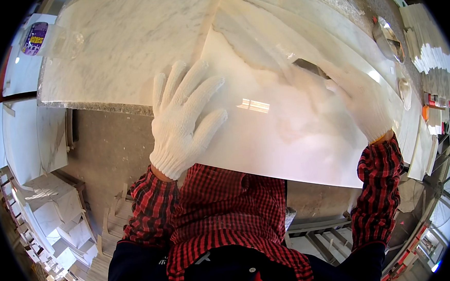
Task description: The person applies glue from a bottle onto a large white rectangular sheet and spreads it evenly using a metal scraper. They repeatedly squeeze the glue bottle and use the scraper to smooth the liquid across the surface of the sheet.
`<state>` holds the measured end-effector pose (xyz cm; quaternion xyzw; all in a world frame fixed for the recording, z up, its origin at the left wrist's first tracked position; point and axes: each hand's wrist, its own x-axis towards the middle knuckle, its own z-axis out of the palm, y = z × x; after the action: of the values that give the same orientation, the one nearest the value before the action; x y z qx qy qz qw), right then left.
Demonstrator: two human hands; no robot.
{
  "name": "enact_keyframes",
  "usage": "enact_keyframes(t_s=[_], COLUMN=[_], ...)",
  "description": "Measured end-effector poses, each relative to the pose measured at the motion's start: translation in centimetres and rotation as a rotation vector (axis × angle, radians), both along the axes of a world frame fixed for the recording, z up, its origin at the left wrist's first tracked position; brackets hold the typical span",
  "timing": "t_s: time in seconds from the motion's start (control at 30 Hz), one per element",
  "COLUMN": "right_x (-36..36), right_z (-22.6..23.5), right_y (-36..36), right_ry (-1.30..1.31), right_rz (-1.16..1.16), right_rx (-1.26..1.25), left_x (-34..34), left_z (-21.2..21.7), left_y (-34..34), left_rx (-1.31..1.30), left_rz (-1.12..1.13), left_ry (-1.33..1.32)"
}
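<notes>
A glossy, white-and-grey veined slab (285,116) is set directly in front of the body, across the marbled worktop (101,55); one corner is pointed away, and its long axis cannot be told. It is touched by the knit-gloved left hand (185,114), opened flat. By the blurred right hand (359,99), whether anything is gripped cannot be told. Yellow lettering is printed on a purple label (35,39).

Tile workshop, with a marbled slab (281,129) and pale tile stacks (430,50)
</notes>
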<state>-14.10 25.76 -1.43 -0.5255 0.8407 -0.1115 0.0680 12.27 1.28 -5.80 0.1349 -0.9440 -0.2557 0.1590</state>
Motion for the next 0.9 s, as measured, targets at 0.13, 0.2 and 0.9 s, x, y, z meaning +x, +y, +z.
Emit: enact_keyframes(t_s=[0.13,0.2,0.9], right_x=[0.1,-0.1,-1.8], right_z=[-0.7,-0.7,0.7], right_y=[-1.2,-1.9,2.8], right_ry=[0.016,0.016,-0.148], right_rz=[0.007,0.025,-0.108], right_rx=[-0.008,-0.029,-0.159], left_x=[0.0,0.1,-0.8], left_z=[0.3,0.1,-0.3], left_y=[0.0,0.0,0.3], left_rx=[0.029,0.01,0.071], left_rz=[0.0,0.003,0.007], left_ry=[-0.009,-0.002,0.174])
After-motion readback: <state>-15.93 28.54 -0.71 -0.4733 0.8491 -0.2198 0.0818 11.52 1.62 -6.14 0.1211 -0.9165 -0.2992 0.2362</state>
